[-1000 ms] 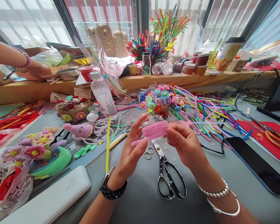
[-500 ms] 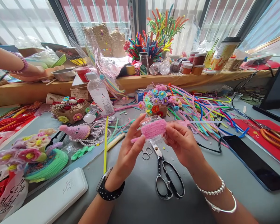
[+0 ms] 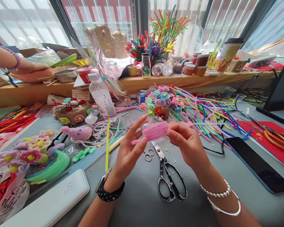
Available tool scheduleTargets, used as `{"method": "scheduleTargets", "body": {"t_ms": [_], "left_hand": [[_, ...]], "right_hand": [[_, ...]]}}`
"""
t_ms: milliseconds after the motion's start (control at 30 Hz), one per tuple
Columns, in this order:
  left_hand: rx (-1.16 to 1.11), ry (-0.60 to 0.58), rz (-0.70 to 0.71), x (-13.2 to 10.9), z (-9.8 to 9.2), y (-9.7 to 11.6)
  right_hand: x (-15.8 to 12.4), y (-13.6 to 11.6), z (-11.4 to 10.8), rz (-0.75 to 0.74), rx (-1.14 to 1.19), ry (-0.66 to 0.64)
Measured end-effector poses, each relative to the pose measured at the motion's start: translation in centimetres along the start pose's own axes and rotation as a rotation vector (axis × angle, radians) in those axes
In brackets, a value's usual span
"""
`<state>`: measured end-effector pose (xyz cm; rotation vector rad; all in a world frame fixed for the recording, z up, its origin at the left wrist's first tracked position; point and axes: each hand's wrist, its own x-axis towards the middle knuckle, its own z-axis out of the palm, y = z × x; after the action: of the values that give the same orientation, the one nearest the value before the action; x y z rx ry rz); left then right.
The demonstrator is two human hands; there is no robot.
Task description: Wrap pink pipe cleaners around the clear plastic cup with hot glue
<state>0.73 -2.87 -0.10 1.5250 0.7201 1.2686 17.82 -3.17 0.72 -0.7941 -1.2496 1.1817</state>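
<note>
Between my hands is a small pink strip of fuzzy pipe cleaners (image 3: 155, 130), laid side by side. My right hand (image 3: 186, 143) pinches its right end between thumb and fingers. The thumb of my left hand (image 3: 130, 155) presses its lower left corner; the other fingers curve up around the far side, partly hidden. A pink tail sticks out by that thumb. Clear plastic (image 3: 153, 119) shows just behind the strip; whether it is joined to it I cannot tell. Below lie black-handled scissors (image 3: 170, 184) and small silver scissors (image 3: 149, 155).
A white power bank (image 3: 49, 201) lies front left, a phone (image 3: 257, 164) at right. Loose pipe cleaners (image 3: 203, 108) spread behind my hands, near a flower basket (image 3: 159, 102). A plastic bottle (image 3: 101, 97) stands left of centre. Another person's arm (image 3: 4, 60) reaches over the sill.
My hands and the pink strip have hardly moved. At the far left, the other person's hand has shifted left and a green piece by it has been raised.
</note>
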Motion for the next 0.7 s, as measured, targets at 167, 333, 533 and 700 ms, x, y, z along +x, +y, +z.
{"method": "scheduleTargets", "body": {"t_ms": [167,333,533,700], "left_hand": [[0.033,-0.005,0.058,-0.04,0.14,-0.12],[0.007,-0.045,0.054,-0.05,0.16,-0.19],[-0.02,-0.066,0.061,0.06,0.22,-0.08],[-0.025,-0.062,0.094,0.24,0.37,-0.16]], "right_hand": [[0.01,0.14,-0.22,-0.02,-0.003,0.012],[0.02,0.2,-0.16,-0.059,0.019,0.013],[0.03,0.28,0.01,-0.081,0.015,0.019],[0.06,0.44,0.09,-0.106,0.003,0.041]]}}
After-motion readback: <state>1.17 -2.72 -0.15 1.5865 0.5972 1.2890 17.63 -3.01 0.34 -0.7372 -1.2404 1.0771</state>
